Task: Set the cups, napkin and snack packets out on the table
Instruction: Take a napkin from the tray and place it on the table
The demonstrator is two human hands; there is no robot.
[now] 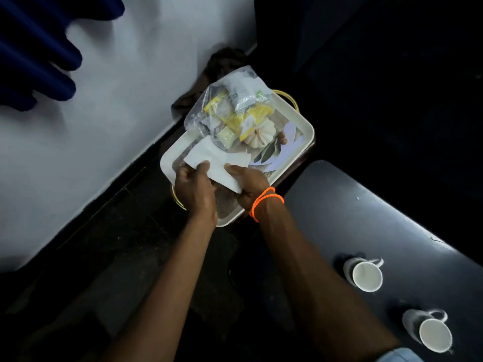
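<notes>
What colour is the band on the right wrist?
Bright orange wristband, looped twice around the wrist; seen in the head view.

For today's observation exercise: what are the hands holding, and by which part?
Both hands, left hand and right hand, hold the white napkin by its near edge, above the tray.

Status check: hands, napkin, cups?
Both hands, left and right, gripping napkin over tray. Two cups already on table. Snack bag on tray. Nothing blocking.
</notes>
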